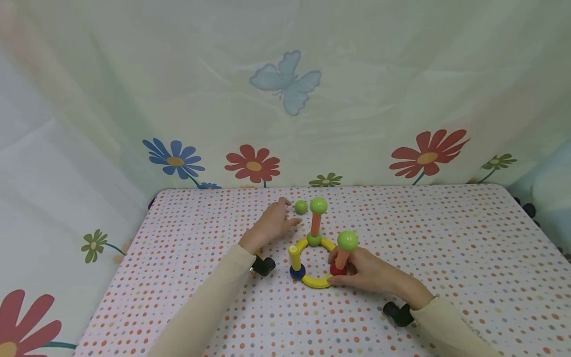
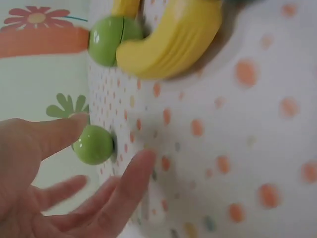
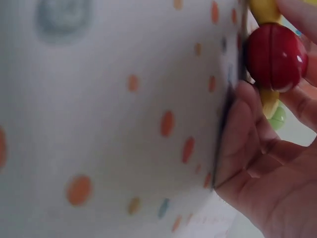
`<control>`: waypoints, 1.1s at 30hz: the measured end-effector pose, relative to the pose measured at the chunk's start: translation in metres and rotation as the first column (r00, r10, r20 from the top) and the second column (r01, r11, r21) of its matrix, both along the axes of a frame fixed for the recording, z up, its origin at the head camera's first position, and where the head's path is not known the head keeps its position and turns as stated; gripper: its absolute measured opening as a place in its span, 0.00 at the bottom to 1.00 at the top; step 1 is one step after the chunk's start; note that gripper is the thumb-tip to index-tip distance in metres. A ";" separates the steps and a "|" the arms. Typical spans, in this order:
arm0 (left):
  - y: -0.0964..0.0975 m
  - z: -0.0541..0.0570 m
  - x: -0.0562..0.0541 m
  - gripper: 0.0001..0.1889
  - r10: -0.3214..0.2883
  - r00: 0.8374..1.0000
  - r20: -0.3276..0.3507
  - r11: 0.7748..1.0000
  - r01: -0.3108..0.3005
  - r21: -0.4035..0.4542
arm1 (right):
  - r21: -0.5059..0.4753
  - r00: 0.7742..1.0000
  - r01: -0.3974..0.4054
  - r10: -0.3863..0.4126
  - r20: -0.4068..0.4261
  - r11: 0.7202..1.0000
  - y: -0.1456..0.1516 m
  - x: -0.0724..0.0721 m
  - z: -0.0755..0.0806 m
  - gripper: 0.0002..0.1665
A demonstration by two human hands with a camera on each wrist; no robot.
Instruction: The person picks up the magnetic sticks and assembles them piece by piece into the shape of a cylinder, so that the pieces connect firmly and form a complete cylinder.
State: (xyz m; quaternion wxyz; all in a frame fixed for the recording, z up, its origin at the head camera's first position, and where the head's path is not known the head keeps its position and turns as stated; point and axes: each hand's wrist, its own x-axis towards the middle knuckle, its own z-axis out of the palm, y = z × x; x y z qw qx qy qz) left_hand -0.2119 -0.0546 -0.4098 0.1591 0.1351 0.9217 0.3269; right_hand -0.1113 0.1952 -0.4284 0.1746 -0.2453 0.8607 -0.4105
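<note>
A ring of curved yellow rods (image 1: pixel 316 283) lies on the table, joined by a red ball (image 3: pixel 277 57), a blue ball (image 1: pixel 297 271) and a green ball (image 1: pixel 314 240). Orange rods rise from the red and green balls, each topped by a green ball (image 1: pixel 348 241); a short yellow rod (image 1: pixel 294 258) stands on the blue one. My right hand (image 1: pixel 372 270) grips the red ball, fingers around it and the thumb at the yellow rod. My left hand (image 1: pixel 272 225), fingers spread and holding nothing, is beside a loose green ball (image 2: pixel 93 145) behind the ring.
Part of another yellow piece (image 1: pixel 259 254) shows beneath my left wrist. The dotted tabletop (image 1: pixel 178 238) ends at a hanging curtain (image 1: pixel 357 99) printed with flowers and a butterfly. A black wrist camera (image 1: pixel 398 314) hangs under the right forearm.
</note>
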 end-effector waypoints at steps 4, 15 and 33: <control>0.007 -0.001 -0.014 0.36 -0.083 0.990 -0.118 0.996 0.077 -0.053 | 0.025 1.000 0.013 -0.013 -0.002 1.000 -0.003 0.001 -0.002 0.23; 0.010 -0.008 -0.011 0.21 -0.229 0.966 -0.124 0.969 0.214 -0.124 | 0.039 1.000 0.012 -0.012 0.013 0.999 -0.001 0.001 -0.002 0.24; -0.030 0.011 0.023 0.11 -0.297 0.955 0.000 0.938 0.291 -0.185 | 0.039 1.000 0.003 -0.004 0.007 0.999 0.003 -0.001 -0.001 0.25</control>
